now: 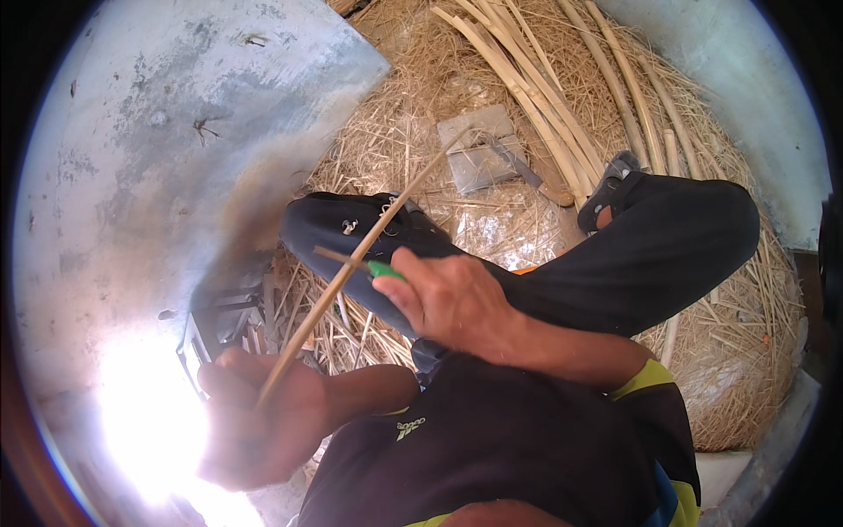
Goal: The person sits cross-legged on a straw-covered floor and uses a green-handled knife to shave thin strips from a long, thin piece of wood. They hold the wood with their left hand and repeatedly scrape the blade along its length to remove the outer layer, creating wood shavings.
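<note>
My left hand (268, 422) is closed round the near end of a long pale bamboo stick (318, 309). The stick slants up and away to the right, crossing over my left leg. In my right hand (457, 303) is a small knife with a green handle (383, 270). Its thin blade (338, 257) lies across the stick at about the middle of its length and appears to touch it. Curled shavings (386, 209) cling to the stick and to my dark trousers near the left knee. Some fingers of my left hand are blurred.
Straw-like shavings (395, 123) cover the floor. Beyond my crossed legs a second knife with a wooden handle (551, 191) lies by flat grey blocks (481, 167). Several long bamboo strips (527, 79) and poles (623, 88) lie at the far right. A worn pale wall (193, 132) stands at the left.
</note>
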The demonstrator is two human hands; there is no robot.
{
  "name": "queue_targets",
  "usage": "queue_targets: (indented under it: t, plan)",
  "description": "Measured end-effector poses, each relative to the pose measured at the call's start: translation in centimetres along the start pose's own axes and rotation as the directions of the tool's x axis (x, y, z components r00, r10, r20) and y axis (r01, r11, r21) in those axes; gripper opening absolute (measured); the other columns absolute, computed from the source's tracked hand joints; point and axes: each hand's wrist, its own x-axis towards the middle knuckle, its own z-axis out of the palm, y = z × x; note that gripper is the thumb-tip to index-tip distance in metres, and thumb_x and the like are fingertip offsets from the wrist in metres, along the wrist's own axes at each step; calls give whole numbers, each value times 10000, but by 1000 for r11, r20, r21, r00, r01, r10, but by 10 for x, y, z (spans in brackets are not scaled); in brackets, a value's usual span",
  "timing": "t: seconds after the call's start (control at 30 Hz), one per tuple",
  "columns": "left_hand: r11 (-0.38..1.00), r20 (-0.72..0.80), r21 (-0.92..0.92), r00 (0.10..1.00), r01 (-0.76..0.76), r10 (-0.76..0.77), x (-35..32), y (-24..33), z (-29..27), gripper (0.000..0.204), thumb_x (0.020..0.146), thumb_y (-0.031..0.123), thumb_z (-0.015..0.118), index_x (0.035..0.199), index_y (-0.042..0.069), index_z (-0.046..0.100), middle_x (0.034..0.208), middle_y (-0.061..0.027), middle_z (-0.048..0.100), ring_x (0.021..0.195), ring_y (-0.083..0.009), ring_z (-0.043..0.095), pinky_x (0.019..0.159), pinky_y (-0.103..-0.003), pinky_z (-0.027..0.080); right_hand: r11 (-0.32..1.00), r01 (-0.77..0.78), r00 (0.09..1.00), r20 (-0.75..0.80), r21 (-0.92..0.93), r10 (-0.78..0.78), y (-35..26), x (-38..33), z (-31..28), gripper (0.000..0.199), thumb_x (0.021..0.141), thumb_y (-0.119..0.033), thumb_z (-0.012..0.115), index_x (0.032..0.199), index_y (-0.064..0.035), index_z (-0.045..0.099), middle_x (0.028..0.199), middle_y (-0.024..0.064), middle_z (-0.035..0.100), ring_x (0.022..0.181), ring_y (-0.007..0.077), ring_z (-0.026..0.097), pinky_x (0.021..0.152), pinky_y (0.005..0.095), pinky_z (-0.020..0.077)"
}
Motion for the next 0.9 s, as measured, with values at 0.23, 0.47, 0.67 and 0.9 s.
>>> queue_targets:
  t: [0.23, 0.47, 0.67, 0.9]
  plan:
    - [998, -4, -62, 1000, 10, -10, 1, -6, 10, 401, 947, 292, 338, 583, 157, 240, 533, 30, 152, 555, -135, 246, 492, -264, 459, 991, -91, 995, 36, -98, 95, 23, 15, -4, 355, 960, -361, 441, 835, -37, 515, 521, 203, 540, 507, 398, 576, 449, 475, 463]
    - [999, -48, 29, 999, 18, -16, -2, 1, 11, 411, 948, 301, 350, 580, 169, 223, 536, 36, 142, 576, -134, 236, 485, -231, 345, 953, -205, 979, -49, -224, 199, 86, 23, 4, 411, 968, -373, 410, 886, -8, 580, 544, 231, 553, 542, 422, 587, 496, 496, 476]
    - [988, -188, 153, 982, 15, 14, 3, -2, 17, 410, 931, 282, 388, 577, 178, 209, 536, 34, 132, 560, -129, 252, 477, -234, 269, 994, -98, 995, -38, -49, 97, 60, 19, 15, 408, 964, -386, 422, 836, -22, 555, 526, 223, 541, 532, 425, 581, 483, 492, 463]
    - [799, -589, 578, 763, 167, 266, 20, -16, 42, 451, 902, 259, 440, 571, 204, 140, 537, 38, 121, 535, -118, 188, 527, -263, 252, 989, -81, 997, -29, -127, 78, 35, 15, 31, 368, 952, -375, 458, 815, -36, 502, 522, 171, 543, 490, 380, 574, 448, 466, 456]
